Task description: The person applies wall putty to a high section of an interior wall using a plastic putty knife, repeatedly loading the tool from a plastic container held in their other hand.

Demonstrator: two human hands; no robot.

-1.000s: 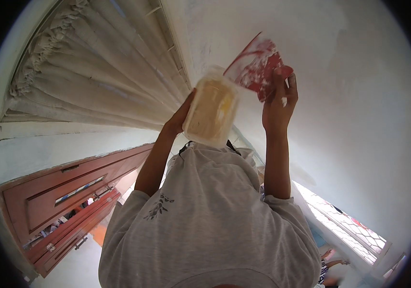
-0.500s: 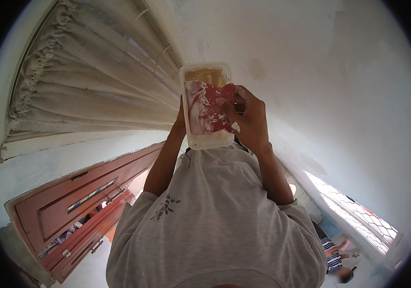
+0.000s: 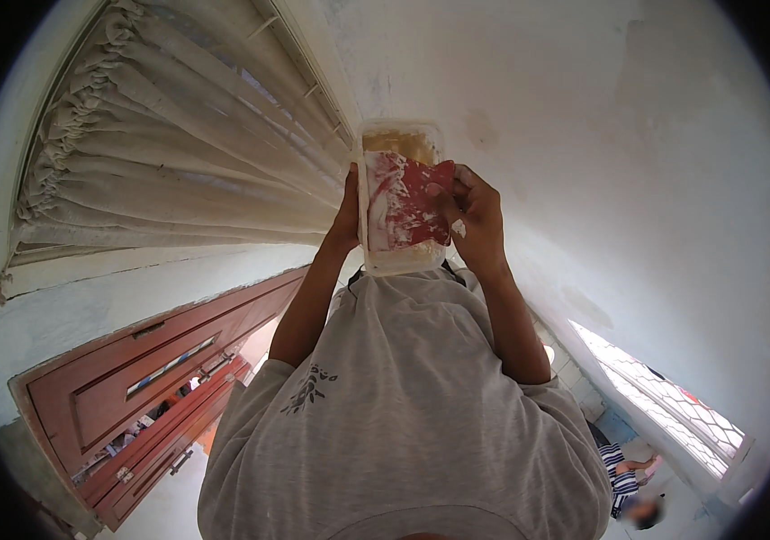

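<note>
Right hand (image 3: pixel 482 220): fingers pinching right edge of red scraper (image 3: pixel 410 202), white-smeared, upper centre of frame. Scraper lies across mouth of pale tub (image 3: pixel 398 263). Left hand (image 3: pixel 347 216): fingers gripping tub's left side. Cream curtain (image 3: pixel 178 144), upper left; red-brown door (image 3: pixel 124 382), lower left; person in striped clothing (image 3: pixel 621 479), lower right.

The scraper (image 3: pixel 423 202) was red under white smears (image 3: pixel 383 198), the tub (image 3: pixel 403 263) milky white with tan inside its far edge, the shirt (image 3: pixel 421 405) heathered grey with a dark leafy print (image 3: pixel 310 389), the curtain (image 3: pixel 178 153) cream, the door (image 3: pixel 115 387) brownish red and the wall (image 3: pixel 601 180) white with tan blotches (image 3: pixel 482 130).
</note>
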